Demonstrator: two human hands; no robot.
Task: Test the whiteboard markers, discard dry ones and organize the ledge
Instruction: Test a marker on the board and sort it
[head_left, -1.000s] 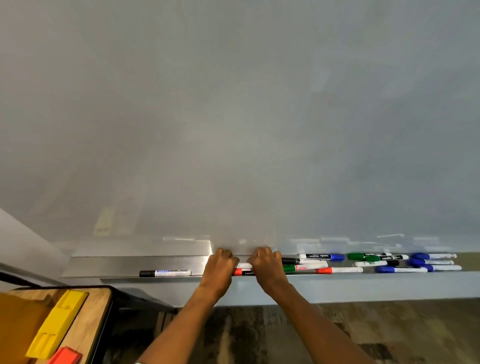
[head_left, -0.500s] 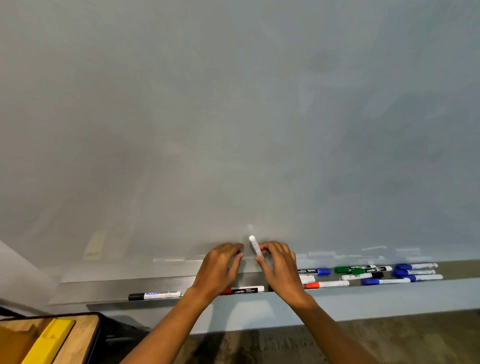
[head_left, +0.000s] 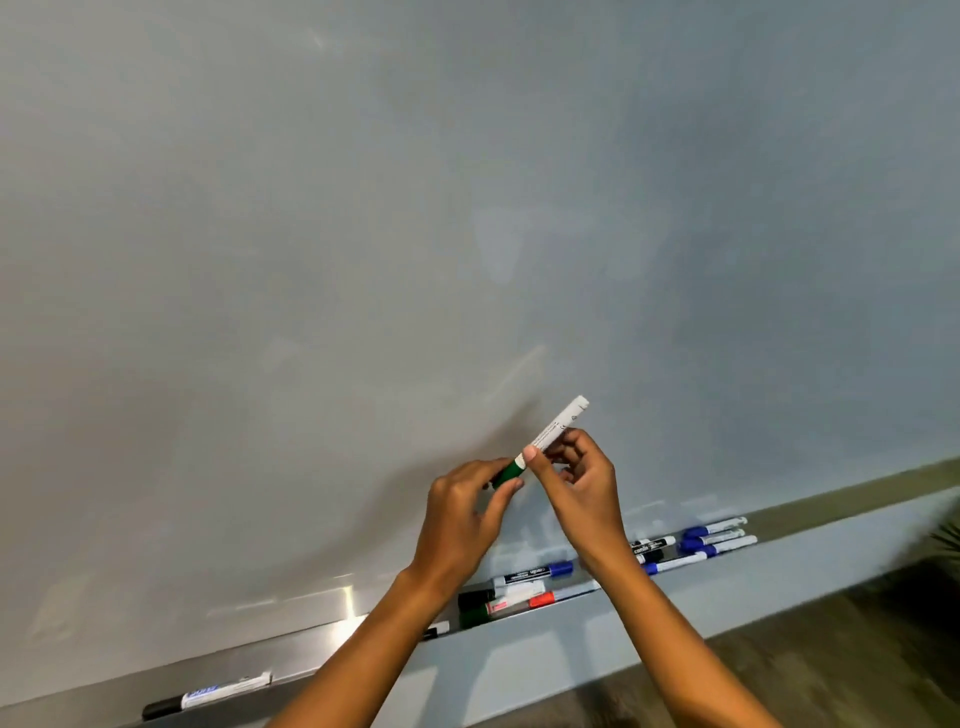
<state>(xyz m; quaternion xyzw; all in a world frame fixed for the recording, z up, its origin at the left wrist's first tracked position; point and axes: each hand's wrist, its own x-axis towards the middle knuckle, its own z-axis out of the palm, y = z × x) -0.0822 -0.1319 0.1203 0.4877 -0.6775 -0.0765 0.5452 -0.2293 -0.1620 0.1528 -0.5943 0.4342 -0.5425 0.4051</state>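
Observation:
Both hands hold a green-capped white marker (head_left: 557, 426) up in front of the whiteboard (head_left: 467, 234). My left hand (head_left: 465, 519) pinches its green cap (head_left: 509, 474), and my right hand (head_left: 584, 488) grips the white barrel, which points up to the right. The cap is still on the barrel. Below them runs the metal ledge (head_left: 322, 636). Several markers lie on it: a black-capped one (head_left: 208, 696) alone at the left, a mixed cluster (head_left: 514, 592) under my wrists, and blue-capped ones (head_left: 719, 540) to the right.
A grey wall strip (head_left: 519, 670) runs below the ledge. Dark patterned flooring (head_left: 841, 649) shows at the lower right, with a bit of green foliage (head_left: 948, 535) at the right edge.
Both hands rose from the ledge with the green-capped marker, which turned to slant up to the right. The view tilted upward, and the wooden surface with yellow and red items left the frame.

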